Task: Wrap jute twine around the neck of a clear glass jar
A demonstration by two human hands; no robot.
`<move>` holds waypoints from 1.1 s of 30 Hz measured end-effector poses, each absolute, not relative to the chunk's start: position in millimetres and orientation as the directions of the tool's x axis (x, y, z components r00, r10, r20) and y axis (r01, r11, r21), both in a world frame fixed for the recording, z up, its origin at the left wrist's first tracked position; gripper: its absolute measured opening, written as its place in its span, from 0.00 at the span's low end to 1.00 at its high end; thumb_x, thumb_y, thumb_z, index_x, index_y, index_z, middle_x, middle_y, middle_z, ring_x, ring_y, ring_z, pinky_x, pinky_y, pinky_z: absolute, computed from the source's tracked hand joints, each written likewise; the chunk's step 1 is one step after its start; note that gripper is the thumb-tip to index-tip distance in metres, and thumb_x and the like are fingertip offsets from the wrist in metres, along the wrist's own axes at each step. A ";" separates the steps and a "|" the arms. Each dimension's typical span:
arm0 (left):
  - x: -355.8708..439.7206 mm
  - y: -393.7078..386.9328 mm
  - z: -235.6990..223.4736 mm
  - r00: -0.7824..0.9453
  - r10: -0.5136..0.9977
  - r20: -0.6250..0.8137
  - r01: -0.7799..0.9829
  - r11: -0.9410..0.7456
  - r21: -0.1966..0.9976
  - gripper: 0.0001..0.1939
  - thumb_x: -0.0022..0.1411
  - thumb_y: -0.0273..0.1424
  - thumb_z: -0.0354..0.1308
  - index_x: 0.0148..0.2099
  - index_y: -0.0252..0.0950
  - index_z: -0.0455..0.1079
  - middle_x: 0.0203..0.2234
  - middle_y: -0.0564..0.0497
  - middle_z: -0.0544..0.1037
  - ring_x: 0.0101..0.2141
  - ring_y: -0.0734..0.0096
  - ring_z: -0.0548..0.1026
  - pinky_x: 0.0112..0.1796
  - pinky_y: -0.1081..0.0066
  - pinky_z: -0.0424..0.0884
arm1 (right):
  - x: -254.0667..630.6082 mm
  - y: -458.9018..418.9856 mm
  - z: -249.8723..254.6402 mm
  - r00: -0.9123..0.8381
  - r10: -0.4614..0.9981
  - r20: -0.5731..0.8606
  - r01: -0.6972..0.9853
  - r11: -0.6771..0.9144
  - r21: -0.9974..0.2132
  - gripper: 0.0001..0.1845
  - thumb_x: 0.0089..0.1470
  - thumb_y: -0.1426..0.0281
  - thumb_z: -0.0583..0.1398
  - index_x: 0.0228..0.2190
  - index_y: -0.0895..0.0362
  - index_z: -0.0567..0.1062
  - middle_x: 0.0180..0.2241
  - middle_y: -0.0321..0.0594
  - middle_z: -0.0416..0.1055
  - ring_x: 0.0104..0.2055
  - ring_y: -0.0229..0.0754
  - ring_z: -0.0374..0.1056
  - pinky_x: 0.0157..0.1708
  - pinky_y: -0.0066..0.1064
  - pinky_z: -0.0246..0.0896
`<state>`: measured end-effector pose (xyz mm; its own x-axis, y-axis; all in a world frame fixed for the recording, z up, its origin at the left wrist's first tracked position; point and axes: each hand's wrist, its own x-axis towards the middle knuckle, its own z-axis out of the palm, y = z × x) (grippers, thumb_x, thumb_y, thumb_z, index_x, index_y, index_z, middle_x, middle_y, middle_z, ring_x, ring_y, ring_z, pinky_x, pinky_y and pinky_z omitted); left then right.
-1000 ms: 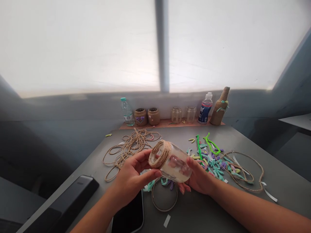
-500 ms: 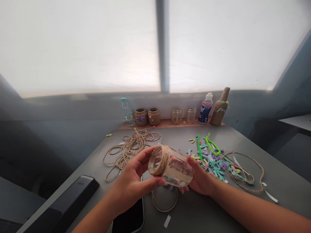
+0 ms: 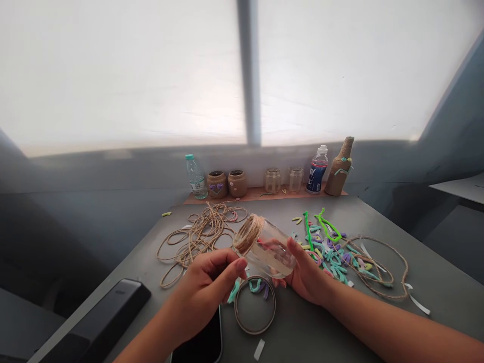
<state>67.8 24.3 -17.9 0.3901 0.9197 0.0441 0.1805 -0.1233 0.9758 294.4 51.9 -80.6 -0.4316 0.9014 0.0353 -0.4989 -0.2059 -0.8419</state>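
- Turning the glass jar [image 3: 270, 257] in my hands over the table: jute twine [image 3: 248, 233] is wound tight in neat rows around the neck, and the rest of the glass is bare.
- My left hand [image 3: 206, 292] holds it from below, fingers [image 3: 227, 264] pressed together and curled against the glass near the neck. My right hand [image 3: 306, 277] cups the far end, fingers spread, thumb up on the side.
- The jar is tilted in the air between my hands, mouth up and to the left, above the grey table [image 3: 434, 297].
- A pinkish blur shows through the glass: my own fingers or something inside, I can't tell.
- On the back shelf [image 3: 257, 196], two twine-covered jars [image 3: 217, 184] sit finished-looking, one with a lilac heart. Two clear jars [image 3: 283, 180] show nothing inside.
- Loose twine [image 3: 196, 237] lies left, cut pipe cleaners [image 3: 328, 257] right.
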 end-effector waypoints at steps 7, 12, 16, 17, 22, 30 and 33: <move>68.2 22.5 -20.7 0.515 0.854 0.076 0.167 -0.187 0.968 0.23 0.70 0.48 0.54 0.30 0.35 0.70 0.17 0.58 0.62 0.20 0.78 0.58 0.22 0.76 0.55 | 292.0 52.0 -78.2 -0.422 0.904 0.065 -0.485 -0.165 -0.859 0.37 0.55 0.42 0.62 0.51 0.61 0.76 0.38 0.47 0.75 0.26 0.37 0.67 0.21 0.26 0.58; 70.4 16.2 -19.3 0.557 0.828 0.065 0.257 -0.246 0.935 0.24 0.71 0.48 0.52 0.30 0.35 0.71 0.18 0.56 0.65 0.22 0.76 0.63 0.25 0.74 0.59 | 290.4 53.5 -81.8 -0.401 0.911 0.098 -0.493 -0.125 -0.861 0.35 0.54 0.47 0.66 0.52 0.58 0.74 0.44 0.48 0.75 0.31 0.39 0.68 0.24 0.25 0.61; 71.0 12.7 -17.2 0.558 0.826 0.075 0.314 -0.294 0.902 0.24 0.71 0.47 0.53 0.27 0.36 0.70 0.18 0.56 0.66 0.23 0.74 0.65 0.27 0.73 0.61 | 290.7 52.8 -84.1 -0.390 0.914 0.109 -0.504 -0.113 -0.856 0.33 0.54 0.52 0.69 0.55 0.54 0.73 0.45 0.45 0.76 0.36 0.41 0.70 0.30 0.27 0.65; 70.7 13.2 -17.0 0.558 0.826 0.074 0.320 -0.296 0.900 0.25 0.71 0.47 0.52 0.27 0.36 0.69 0.18 0.56 0.66 0.23 0.74 0.64 0.27 0.73 0.61 | 290.8 52.6 -84.1 -0.389 0.915 0.109 -0.508 -0.115 -0.854 0.32 0.54 0.52 0.69 0.55 0.53 0.73 0.46 0.45 0.76 0.37 0.41 0.70 0.30 0.27 0.65; 67.0 21.5 -21.0 0.523 0.850 0.055 0.258 -0.220 0.941 0.26 0.71 0.49 0.51 0.25 0.37 0.63 0.18 0.56 0.64 0.22 0.74 0.60 0.25 0.72 0.56 | 291.7 51.7 -79.8 -0.393 0.914 0.096 -0.527 -0.139 -0.838 0.35 0.53 0.46 0.66 0.53 0.57 0.74 0.48 0.49 0.75 0.35 0.41 0.69 0.27 0.27 0.62; 66.1 25.5 -28.5 0.492 0.868 0.061 0.175 -0.167 0.970 0.26 0.71 0.49 0.51 0.26 0.38 0.63 0.17 0.57 0.62 0.21 0.75 0.56 0.23 0.70 0.51 | 294.8 48.2 -79.0 -0.478 0.876 0.061 -0.539 -0.237 -0.808 0.35 0.53 0.43 0.64 0.51 0.57 0.77 0.44 0.48 0.77 0.31 0.40 0.68 0.26 0.27 0.62; 66.5 26.6 -28.0 0.495 0.867 0.061 0.182 -0.172 0.968 0.26 0.71 0.49 0.50 0.25 0.37 0.63 0.17 0.57 0.62 0.20 0.75 0.57 0.23 0.70 0.52 | 296.8 49.0 -81.8 -0.529 0.847 0.053 -0.548 -0.293 -0.783 0.32 0.55 0.43 0.62 0.46 0.57 0.78 0.41 0.46 0.77 0.30 0.39 0.68 0.26 0.26 0.61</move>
